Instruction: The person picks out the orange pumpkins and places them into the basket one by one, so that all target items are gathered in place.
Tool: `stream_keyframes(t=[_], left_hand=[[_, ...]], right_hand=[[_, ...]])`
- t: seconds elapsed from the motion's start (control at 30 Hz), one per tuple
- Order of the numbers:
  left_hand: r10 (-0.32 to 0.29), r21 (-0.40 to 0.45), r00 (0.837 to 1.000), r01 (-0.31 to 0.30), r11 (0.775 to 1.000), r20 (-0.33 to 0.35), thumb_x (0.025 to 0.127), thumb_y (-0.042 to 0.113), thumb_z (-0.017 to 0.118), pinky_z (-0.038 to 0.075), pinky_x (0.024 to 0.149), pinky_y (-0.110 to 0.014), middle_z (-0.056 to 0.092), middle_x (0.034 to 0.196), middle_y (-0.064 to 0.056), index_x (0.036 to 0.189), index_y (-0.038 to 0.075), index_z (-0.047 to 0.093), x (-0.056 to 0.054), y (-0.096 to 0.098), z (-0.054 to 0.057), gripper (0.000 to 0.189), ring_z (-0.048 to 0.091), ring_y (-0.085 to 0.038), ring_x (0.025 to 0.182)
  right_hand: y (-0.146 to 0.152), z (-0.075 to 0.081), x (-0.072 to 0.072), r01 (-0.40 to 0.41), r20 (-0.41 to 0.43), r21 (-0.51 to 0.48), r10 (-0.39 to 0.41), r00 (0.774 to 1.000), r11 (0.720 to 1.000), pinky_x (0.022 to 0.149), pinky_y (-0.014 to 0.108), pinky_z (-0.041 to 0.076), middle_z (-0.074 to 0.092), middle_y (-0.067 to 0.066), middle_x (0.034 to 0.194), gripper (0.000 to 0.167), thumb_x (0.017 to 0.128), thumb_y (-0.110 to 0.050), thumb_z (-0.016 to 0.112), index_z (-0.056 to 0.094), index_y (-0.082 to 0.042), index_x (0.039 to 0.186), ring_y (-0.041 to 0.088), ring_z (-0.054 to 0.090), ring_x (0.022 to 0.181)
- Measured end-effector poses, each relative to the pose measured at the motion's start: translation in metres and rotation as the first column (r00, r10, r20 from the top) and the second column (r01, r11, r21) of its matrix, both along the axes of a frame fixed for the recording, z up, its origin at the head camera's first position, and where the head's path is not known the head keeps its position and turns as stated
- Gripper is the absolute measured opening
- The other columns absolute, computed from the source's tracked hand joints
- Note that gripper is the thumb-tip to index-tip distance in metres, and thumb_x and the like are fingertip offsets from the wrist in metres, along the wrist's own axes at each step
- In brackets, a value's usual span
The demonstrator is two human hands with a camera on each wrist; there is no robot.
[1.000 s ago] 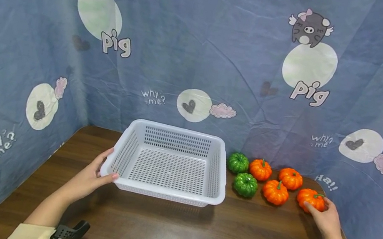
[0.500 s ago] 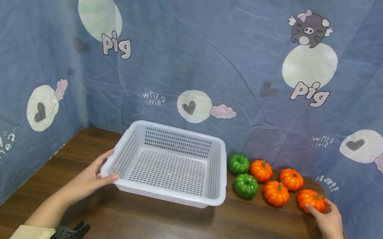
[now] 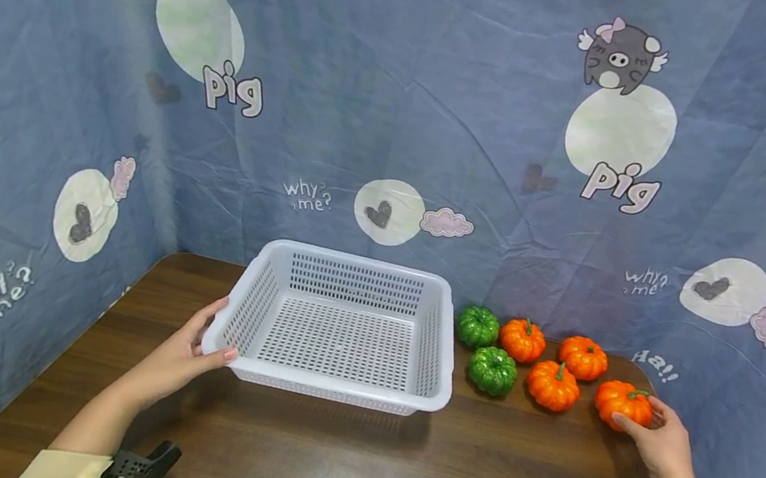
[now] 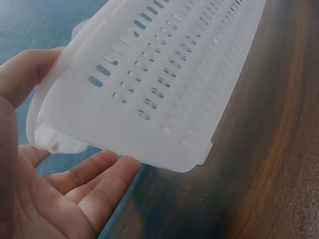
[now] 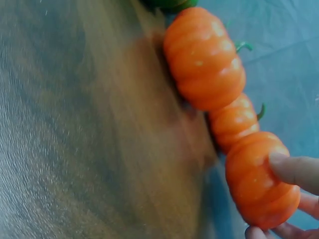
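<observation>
The person's left hand is gripping the near left corner of a pale plastic basket, the thumb lying over the rim and the other fingers curving against the outside of the wall. The basket is sitting upright on the brown wooden table, showing its slotted floor. Well off to the person's right, the right hand is holding the rightmost orange pumpkin, its thumb pressing on the near side and its fingers partly spread, bending round behind and below; whether the pumpkin is touching the table, I can't tell. Between that hand and the basket, three more orange pumpkins, one front and two back, are clustering near a pair of green pumpkins that are lying just beside the basket's right wall. Black wrist mounts are jutting from the cream sleeves, and a blue cloth printed with pigs is hanging behind everything.
</observation>
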State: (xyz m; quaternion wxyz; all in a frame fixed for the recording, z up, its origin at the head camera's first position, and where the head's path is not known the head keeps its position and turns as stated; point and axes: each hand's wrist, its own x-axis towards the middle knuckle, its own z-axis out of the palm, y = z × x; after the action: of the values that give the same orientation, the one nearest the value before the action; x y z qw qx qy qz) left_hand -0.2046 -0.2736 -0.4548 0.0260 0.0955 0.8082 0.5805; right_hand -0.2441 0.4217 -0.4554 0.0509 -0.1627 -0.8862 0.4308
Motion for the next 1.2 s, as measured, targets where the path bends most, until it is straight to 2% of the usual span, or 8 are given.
stream_keyframes(t=[0.1, 0.23, 0.33, 0.43, 0.5, 0.77, 1.03, 1.2], left_hand=[[0.002, 0.004, 1.0, -0.002, 1.0, -0.001, 0.096, 0.015, 0.067, 0.051, 0.088, -0.022, 0.038, 0.147, -0.03, 0.161, 0.015, 0.004, 0.0, 0.001, 0.0, 0.091, 0.052, -0.04, 0.125], [0.0, 0.011, 1.0, 0.0, 1.0, -0.003, 0.096, 0.014, 0.067, 0.051, 0.088, -0.021, 0.038, 0.147, -0.031, 0.161, 0.014, 0.004, 0.001, 0.001, 0.0, 0.091, 0.051, -0.041, 0.125], [-0.002, 0.014, 1.0, 0.002, 1.0, -0.006, 0.096, 0.014, 0.067, 0.051, 0.088, -0.021, 0.038, 0.147, -0.031, 0.161, 0.013, 0.004, 0.001, 0.001, 0.0, 0.09, 0.051, -0.042, 0.126], [-0.003, 0.016, 1.0, 0.003, 1.0, -0.009, 0.096, 0.015, 0.067, 0.05, 0.088, -0.02, 0.037, 0.147, -0.031, 0.161, 0.013, 0.003, 0.001, 0.0, -0.001, 0.09, 0.05, -0.042, 0.126], [-0.002, 0.019, 1.0, 0.002, 1.0, -0.009, 0.096, 0.015, 0.067, 0.05, 0.088, -0.019, 0.037, 0.147, -0.031, 0.161, 0.013, 0.003, 0.0, 0.0, -0.002, 0.09, 0.05, -0.041, 0.126], [-0.009, 0.04, 1.0, 0.009, 0.999, -0.002, 0.096, 0.013, 0.066, 0.05, 0.087, -0.017, 0.037, 0.146, -0.032, 0.161, 0.013, 0.002, 0.0, 0.0, -0.003, 0.091, 0.052, -0.038, 0.124], [-0.011, 0.051, 1.0, 0.011, 0.999, 0.0, 0.096, 0.014, 0.067, 0.05, 0.088, -0.018, 0.036, 0.147, -0.032, 0.161, 0.013, 0.002, 0.0, 0.001, -0.003, 0.091, 0.05, -0.041, 0.126], [-0.015, 0.056, 1.0, 0.014, 0.998, 0.001, 0.097, 0.013, 0.066, 0.05, 0.088, -0.018, 0.036, 0.147, -0.033, 0.161, 0.014, 0.002, 0.0, 0.001, -0.003, 0.09, 0.05, -0.043, 0.127]], right_hand=[[-0.001, 0.004, 0.003, -0.001, -0.006, -0.004, 0.001, 1.0, 1.0, 0.1, 0.048, 0.042, 0.03, 0.041, 0.148, 0.087, 0.094, -0.023, 0.07, 0.016, 0.014, 0.152, 0.05, 0.035, 0.133], [-0.003, 0.008, 0.008, -0.002, -0.004, -0.021, 0.002, 1.0, 1.0, 0.105, 0.055, 0.038, 0.028, 0.041, 0.149, 0.088, 0.094, -0.022, 0.07, 0.015, 0.013, 0.152, 0.051, 0.034, 0.135], [-0.005, 0.011, 0.011, -0.012, 0.004, -0.008, 0.012, 1.0, 1.0, 0.092, 0.034, 0.048, 0.029, 0.041, 0.149, 0.089, 0.094, -0.024, 0.071, 0.016, 0.014, 0.152, 0.05, 0.035, 0.134], [-0.007, 0.015, 0.015, -0.026, 0.001, -0.024, 0.026, 1.0, 0.999, 0.073, 0.012, 0.042, 0.03, 0.041, 0.148, 0.089, 0.093, -0.024, 0.071, 0.015, 0.013, 0.152, 0.051, 0.036, 0.133], [-0.008, 0.018, 0.016, -0.037, 0.003, -0.032, 0.037, 0.999, 0.999, 0.065, 0.007, 0.037, 0.03, 0.042, 0.147, 0.089, 0.094, -0.024, 0.071, 0.015, 0.013, 0.152, 0.051, 0.036, 0.132], [-0.016, 0.025, 0.022, -0.068, 0.005, -0.044, 0.068, 0.998, 0.997, 0.063, 0.005, 0.037, 0.03, 0.042, 0.146, 0.088, 0.094, -0.022, 0.071, 0.015, 0.014, 0.152, 0.053, 0.037, 0.131], [-0.02, 0.032, 0.027, -0.121, 0.0, -0.032, 0.122, 0.993, 0.992, 0.064, 0.005, 0.039, 0.031, 0.044, 0.144, 0.087, 0.094, -0.024, 0.07, 0.017, 0.015, 0.15, 0.054, 0.038, 0.129], [-0.023, 0.036, 0.029, -0.155, -0.008, -0.016, 0.155, 0.988, 0.988, 0.066, 0.008, 0.044, 0.035, 0.046, 0.141, 0.086, 0.094, -0.025, 0.071, 0.019, 0.017, 0.149, 0.053, 0.042, 0.125]])
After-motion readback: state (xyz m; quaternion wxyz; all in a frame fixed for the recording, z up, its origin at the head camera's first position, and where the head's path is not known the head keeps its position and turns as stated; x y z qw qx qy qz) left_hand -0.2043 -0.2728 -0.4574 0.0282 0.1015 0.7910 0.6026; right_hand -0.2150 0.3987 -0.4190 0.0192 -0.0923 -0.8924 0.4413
